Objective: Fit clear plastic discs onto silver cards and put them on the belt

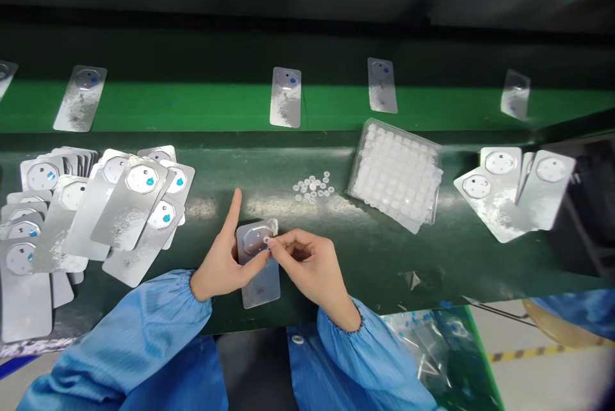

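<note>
A silver rectangular plate (262, 286) with rounded corners lies before me, an octagonal outline near its top. My left hand (225, 260) lies at its left edge, index finger stretched forward and thumb spread across the plate. At the octagon's right side, my right hand (307, 264) pinches a small white disc (267, 241) between thumb and index finger. The left thumb tip is close to those fingertips. A small crumpled clear piece (273, 226) sits at the plate's upper right corner. Beyond my hands, small translucent discs (312, 187) lie loose in a cluster.
Overlapping silver plates (122, 216), several with blue dots, cover the left side. A clear tray (353, 174) bears a sheet of white round pieces (396, 174). More plates (516, 196) lie at right. Single plates (285, 104) rest on the green strip (206, 107) behind.
</note>
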{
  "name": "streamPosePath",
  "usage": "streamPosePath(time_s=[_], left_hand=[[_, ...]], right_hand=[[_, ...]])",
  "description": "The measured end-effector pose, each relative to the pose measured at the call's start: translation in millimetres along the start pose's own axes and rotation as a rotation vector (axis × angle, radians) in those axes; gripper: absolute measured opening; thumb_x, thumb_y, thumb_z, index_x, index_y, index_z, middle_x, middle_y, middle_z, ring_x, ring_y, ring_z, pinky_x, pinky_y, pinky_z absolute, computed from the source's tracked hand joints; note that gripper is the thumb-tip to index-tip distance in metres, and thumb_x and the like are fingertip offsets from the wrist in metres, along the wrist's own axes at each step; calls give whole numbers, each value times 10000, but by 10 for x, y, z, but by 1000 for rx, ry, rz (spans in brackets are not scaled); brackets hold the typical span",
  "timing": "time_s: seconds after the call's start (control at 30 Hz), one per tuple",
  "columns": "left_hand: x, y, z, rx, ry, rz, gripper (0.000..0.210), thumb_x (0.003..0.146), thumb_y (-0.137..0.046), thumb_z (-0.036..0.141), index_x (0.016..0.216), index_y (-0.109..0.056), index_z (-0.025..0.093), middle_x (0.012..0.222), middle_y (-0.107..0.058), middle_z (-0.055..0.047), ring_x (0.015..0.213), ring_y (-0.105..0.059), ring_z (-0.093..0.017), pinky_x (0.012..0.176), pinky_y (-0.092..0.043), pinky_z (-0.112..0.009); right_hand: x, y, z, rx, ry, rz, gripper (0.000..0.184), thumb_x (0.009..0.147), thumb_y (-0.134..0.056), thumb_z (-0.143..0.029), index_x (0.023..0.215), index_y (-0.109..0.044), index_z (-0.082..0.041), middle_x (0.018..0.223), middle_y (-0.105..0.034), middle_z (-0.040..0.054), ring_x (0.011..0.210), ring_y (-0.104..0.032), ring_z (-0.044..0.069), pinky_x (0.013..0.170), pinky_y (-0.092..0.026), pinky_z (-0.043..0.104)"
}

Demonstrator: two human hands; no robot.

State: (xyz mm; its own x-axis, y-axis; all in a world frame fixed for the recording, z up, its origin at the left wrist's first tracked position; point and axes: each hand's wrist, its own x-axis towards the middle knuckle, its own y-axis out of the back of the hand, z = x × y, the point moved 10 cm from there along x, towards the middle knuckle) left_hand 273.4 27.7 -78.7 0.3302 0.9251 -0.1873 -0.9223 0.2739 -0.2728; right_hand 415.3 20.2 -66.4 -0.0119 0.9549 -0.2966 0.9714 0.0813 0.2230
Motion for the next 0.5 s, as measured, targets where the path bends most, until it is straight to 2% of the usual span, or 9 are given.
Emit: streamPosePath(time_s=[0.1,0.17,0.23,0.3,0.33,0.37,0.43,0.5], left_hand=[[41,-26,-13,-3,25,-58,1037,917,-725,246,1667,-9,260,843,-680,11,691,-592,-110,675,-514,-212],[86,46,-51,5,62,-19,969,900,-753,277,1662,-157,233,815,-688,17,669,-591,-103,643,-499,-198],[102,135,-101,-1,113,47,874,857,-804,313,1601,-361,192,825,-718,1,690,-628,-113,649,-509,-202],[56,182,-157,-74,175,107,730,800,-852,371,1433,-568,143,901,-757,-47,750,-688,-151,698,-549,-241],[22,170,-186,-136,205,119,663,771,-871,404,1325,-634,127,919,-765,-68,765,-711,-175,712,-567,-269],[0,138,-211,-206,230,117,613,744,-884,433,1226,-670,120,924,-769,-84,769,-727,-198,717,-582,-298],[55,65,-222,-311,254,73,577,698,-907,459,1112,-687,123,903,-765,-96,753,-740,-222,714,-596,-339],[303,150,-110,-320,220,63,611,675,-920,444,1142,-670,139,915,-761,-99,750,-740,-227,731,-597,-366]], right_hand=[[72,5,29,-20,-47,-39,356,839,-767,-454,643,-647,-181,566,-616,-5,513,-499,113,481,-386,236],[154,13,60,-24,-64,-83,438,806,-802,-487,582,-574,-188,525,-569,-23,493,-460,99,467,-353,227],[201,-49,116,32,-85,-206,486,802,-801,-551,588,-560,-186,503,-535,-35,464,-429,86,445,-332,219],[163,-134,192,163,-122,-345,514,824,-744,-653,685,-627,-173,521,-557,-24,419,-417,83,404,-314,214],[128,-144,241,240,-147,-376,538,840,-706,-694,755,-661,-165,535,-573,-14,399,-419,86,383,-306,213],[101,-117,303,320,-168,-365,567,859,-664,-725,834,-686,-160,554,-588,-3,387,-423,91,367,-302,213],[96,27,474,445,-199,-244,523,901,-644,-689,901,-692,-169,550,-560,-9,405,-441,105,373,-328,213],[127,109,618,509,-199,-191,459,935,-634,-630,858,-682,-180,559,-537,-3,443,-447,113,396,-366,217]])
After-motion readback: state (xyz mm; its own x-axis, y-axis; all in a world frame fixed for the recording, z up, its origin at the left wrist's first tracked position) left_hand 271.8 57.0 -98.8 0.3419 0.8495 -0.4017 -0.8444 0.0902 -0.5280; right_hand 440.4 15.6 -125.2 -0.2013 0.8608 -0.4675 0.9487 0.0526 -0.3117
